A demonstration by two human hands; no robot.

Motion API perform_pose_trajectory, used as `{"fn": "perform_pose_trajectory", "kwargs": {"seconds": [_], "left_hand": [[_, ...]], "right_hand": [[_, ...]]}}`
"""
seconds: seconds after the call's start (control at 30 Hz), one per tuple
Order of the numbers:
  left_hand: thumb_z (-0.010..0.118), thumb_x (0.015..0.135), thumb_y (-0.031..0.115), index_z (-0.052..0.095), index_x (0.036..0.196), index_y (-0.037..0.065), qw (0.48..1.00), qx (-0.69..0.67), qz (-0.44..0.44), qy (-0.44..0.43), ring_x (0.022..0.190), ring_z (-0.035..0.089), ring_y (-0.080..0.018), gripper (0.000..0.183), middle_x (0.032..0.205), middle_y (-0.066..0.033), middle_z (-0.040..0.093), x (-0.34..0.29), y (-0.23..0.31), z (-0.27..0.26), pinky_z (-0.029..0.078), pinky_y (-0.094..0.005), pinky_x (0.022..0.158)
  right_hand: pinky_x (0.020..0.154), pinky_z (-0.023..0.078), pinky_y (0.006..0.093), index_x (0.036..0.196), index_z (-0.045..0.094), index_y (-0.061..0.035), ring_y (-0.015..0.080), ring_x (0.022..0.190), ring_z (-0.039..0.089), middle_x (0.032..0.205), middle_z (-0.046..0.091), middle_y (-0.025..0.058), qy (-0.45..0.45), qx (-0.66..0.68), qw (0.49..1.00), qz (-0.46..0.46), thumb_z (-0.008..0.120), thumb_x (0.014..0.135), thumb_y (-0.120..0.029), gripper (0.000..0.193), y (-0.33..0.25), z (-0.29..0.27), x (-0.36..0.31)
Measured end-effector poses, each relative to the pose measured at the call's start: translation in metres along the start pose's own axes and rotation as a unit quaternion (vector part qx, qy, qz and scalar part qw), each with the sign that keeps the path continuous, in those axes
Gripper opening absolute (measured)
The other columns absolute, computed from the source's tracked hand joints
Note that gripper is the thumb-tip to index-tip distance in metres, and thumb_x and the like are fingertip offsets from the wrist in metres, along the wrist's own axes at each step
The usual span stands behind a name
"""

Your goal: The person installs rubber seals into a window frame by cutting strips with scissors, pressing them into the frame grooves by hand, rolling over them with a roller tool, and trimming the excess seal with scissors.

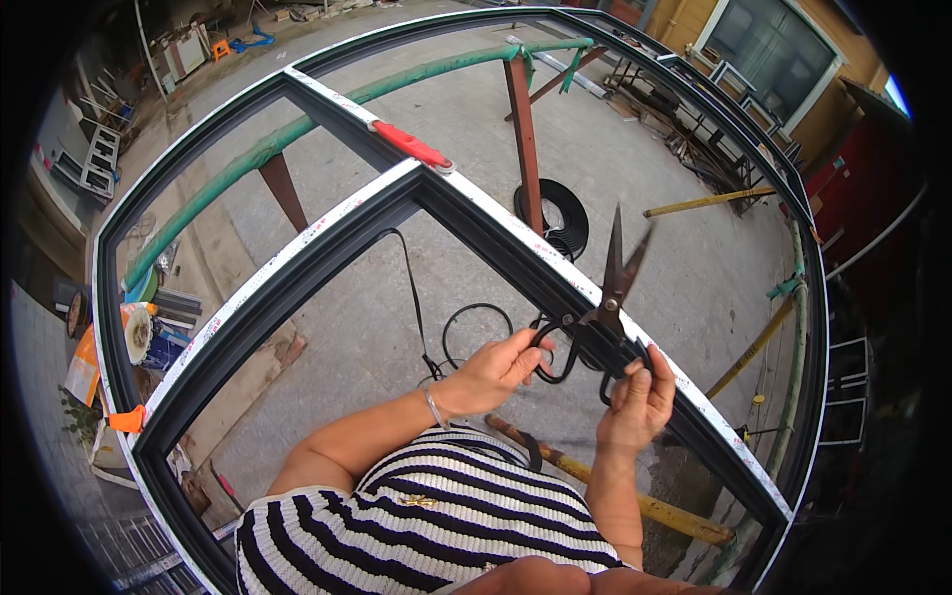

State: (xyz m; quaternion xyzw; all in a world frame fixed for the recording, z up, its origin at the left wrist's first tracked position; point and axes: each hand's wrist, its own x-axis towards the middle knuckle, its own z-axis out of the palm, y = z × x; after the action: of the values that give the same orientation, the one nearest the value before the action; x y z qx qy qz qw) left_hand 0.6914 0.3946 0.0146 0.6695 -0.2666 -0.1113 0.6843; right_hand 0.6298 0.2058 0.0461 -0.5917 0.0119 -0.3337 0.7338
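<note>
A pair of black-handled scissors (613, 297) points away from me above the near bar of a large window frame (327, 223), its blades spread apart. My left hand (486, 373) pinches the left handle loop between thumb and fingers. At the right handle, my right hand (638, 405) is closed, its fingertips also against a dark piece that I cannot make out. The frame has black channels and white film on its edges. A thin black strip (412, 288) hangs down inside the near opening, left of my hands. Below it, black loops (476, 309) show.
A red-handled tool (412, 145) lies on the frame's corner joint. Green-wrapped rails (436, 69) and a rusty post (523, 139) stand beneath the frame. A black coil (560, 213) rests on the concrete. An orange object (127, 420) sits on the left edge; yellow bars (684, 518) cross at right.
</note>
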Motion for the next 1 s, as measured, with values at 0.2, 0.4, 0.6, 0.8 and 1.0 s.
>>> {"fn": "perform_pose_trajectory", "kwargs": {"seconds": [0.2,0.4,0.6,0.8,1.0], "left_hand": [[0.039,0.104,0.028,0.054,0.095,0.001,0.998,-0.023,-0.054,0.014,0.063,0.059,-0.0114,0.033,0.073,-0.0046,0.059,-0.026,-0.016,-0.028,0.048,-0.0261,0.060],[0.042,0.102,0.025,0.055,0.087,0.001,0.995,-0.024,-0.094,-0.009,0.060,0.061,-0.0158,0.031,0.067,-0.0066,0.060,-0.039,-0.032,-0.058,0.046,-0.0286,0.058],[0.058,0.094,0.016,0.065,0.102,0.002,0.939,0.056,-0.146,0.307,0.072,0.062,-0.0171,0.017,0.082,-0.0076,0.067,-0.052,-0.146,-0.092,0.047,-0.0284,0.061],[0.064,0.091,0.019,0.067,0.112,0.002,0.852,0.199,-0.087,0.477,0.078,0.060,-0.0103,0.027,0.102,-0.0089,0.067,0.004,-0.209,-0.134,0.048,-0.0246,0.065],[0.058,0.096,0.020,0.070,0.097,-0.003,0.953,0.033,-0.206,0.218,0.070,0.060,-0.0101,0.026,0.104,-0.0105,0.065,0.039,-0.168,-0.114,0.049,-0.0231,0.061]], "right_hand": [[0.074,0.048,0.0339,0.129,0.049,-0.0022,0.0222,0.095,0.055,0.104,0.056,0.0124,-0.174,0.226,0.936,0.207,0.049,0.100,-0.025,0.037,0.011,0.042,-0.003],[0.079,0.051,0.0359,0.148,0.027,-0.0051,0.0263,0.091,0.062,0.105,0.060,0.0209,-0.389,0.243,0.821,0.341,0.060,0.095,-0.028,0.066,0.051,0.056,-0.009],[0.051,0.040,0.0210,0.136,0.044,-0.0004,0.0078,0.056,0.052,0.075,0.057,0.0032,-0.348,-0.007,0.861,0.370,0.058,0.095,-0.013,0.045,0.051,0.062,-0.012],[0.050,0.037,0.0198,0.133,0.049,-0.0010,0.0046,0.058,0.048,0.075,0.053,-0.0004,-0.362,-0.044,0.858,0.362,0.060,0.091,-0.005,0.044,0.054,0.049,-0.022],[0.053,0.039,0.0209,0.125,0.052,0.0006,0.0048,0.060,0.048,0.079,0.053,0.0003,-0.317,-0.106,0.851,0.405,0.058,0.091,-0.003,0.035,0.040,0.038,-0.023]]}}
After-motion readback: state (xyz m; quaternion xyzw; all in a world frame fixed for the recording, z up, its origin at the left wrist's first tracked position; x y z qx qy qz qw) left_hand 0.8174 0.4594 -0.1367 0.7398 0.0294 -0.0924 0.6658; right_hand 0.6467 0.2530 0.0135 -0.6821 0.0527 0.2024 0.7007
